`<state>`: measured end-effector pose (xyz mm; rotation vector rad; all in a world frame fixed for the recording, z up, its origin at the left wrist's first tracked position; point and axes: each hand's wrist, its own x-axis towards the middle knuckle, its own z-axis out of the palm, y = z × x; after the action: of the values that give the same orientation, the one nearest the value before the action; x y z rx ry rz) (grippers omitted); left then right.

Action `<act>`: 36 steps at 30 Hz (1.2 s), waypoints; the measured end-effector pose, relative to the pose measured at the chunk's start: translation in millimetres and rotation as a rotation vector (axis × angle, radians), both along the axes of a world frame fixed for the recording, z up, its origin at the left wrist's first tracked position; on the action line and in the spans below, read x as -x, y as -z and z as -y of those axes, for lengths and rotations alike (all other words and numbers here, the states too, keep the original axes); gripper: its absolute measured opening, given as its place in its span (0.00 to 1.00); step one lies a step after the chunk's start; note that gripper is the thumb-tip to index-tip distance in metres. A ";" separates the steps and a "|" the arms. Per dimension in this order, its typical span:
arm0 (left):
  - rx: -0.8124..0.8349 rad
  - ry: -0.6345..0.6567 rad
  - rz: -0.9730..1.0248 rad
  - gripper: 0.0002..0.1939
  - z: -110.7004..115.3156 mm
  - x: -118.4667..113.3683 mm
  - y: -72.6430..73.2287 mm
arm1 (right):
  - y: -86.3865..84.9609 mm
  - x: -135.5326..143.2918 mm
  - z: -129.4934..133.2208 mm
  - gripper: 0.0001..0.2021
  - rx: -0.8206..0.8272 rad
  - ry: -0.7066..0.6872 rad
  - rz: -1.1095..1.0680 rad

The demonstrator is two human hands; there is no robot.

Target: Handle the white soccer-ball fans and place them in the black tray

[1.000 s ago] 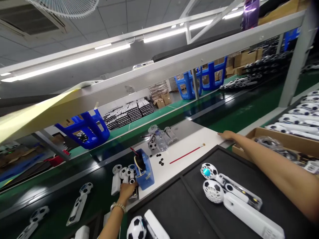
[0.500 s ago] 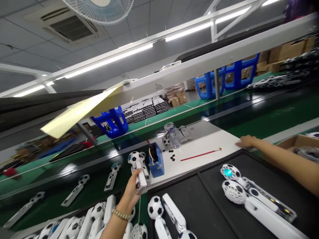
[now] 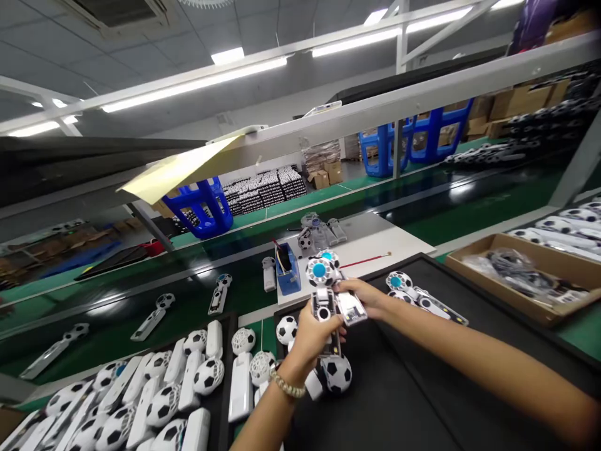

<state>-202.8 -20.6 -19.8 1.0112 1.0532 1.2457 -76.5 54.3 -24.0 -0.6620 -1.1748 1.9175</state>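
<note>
Mid-frame, my left hand (image 3: 312, 335) and right hand (image 3: 370, 299) both grip one fan toy (image 3: 323, 291) tight above the black counter (image 3: 404, 401). A loose grip could drop it.

a factory assembly line: a green conveyor belt (image 3: 328, 207) across the middle, trays of toy parts (image 3: 154, 388) lower left, stacked cartons (image 3: 511, 100) upper right.

Bright ceiling tubes (image 3: 197, 84) light everything evenly (glare on conveyor (image 3: 141, 294)), edges bowed, slightly soft.
</note>
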 end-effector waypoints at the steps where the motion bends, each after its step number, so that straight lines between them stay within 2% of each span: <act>1: 0.011 0.016 -0.001 0.27 7.3 -3.9 2.5 | 3.4 -11.8 4.3 0.04 0.020 0.064 0.001; 4: 0.040 0.022 0.070 0.30 24.6 -16.2 6.1 | 3.8 -44.8 20.1 0.02 0.089 0.209 0.020; 6: 0.045 0.014 0.168 0.25 32.4 -24.0 3.0 | -5.3 -58.8 33.8 0.04 0.107 0.244 0.024; 9: 0.004 0.038 0.354 0.19 44.7 -31.3 -10.1 | -25.5 -63.3 58.3 0.07 0.087 0.248 -0.024; 11: -0.038 0.087 0.463 0.19 55.0 -32.5 -21.2 | -37.8 -57.5 75.8 0.12 0.059 0.185 -0.097; 15: -0.175 0.304 0.796 0.19 72.8 -31.0 -37.5 | -54.4 -39.1 106.9 0.25 -0.002 -0.055 -0.250; 17: -0.260 0.416 0.940 0.18 77.4 -30.7 -41.2 | -60.5 -32.1 118.3 0.28 -0.018 -0.131 -0.271; 20: -0.365 0.541 1.052 0.19 79.3 -32.0 -44.2 | -69.4 -27.1 128.5 0.28 -0.030 -0.178 -0.318; 24: -0.430 0.589 1.102 0.19 74.2 -36.0 -46.5 | -78.6 -27.9 129.8 0.26 -0.047 -0.173 -0.391; 30: -0.417 0.623 1.065 0.19 47.9 -39.8 -51.1 | -78.1 -37.0 111.9 0.21 -0.054 -0.041 -0.453; 34: -0.426 0.474 0.971 0.20 25.3 -38.8 -60.8 | -73.0 -41.7 89.4 0.16 -0.075 -0.069 -0.515; 36: -0.379 0.350 0.806 0.19 16.8 -38.1 -65.4 | -68.9 -42.3 75.3 0.20 -0.076 -0.056 -0.576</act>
<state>-164.7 -37.4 45.5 0.7973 0.0149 1.3944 -34.2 -21.0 44.9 -0.0189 -0.8916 1.9151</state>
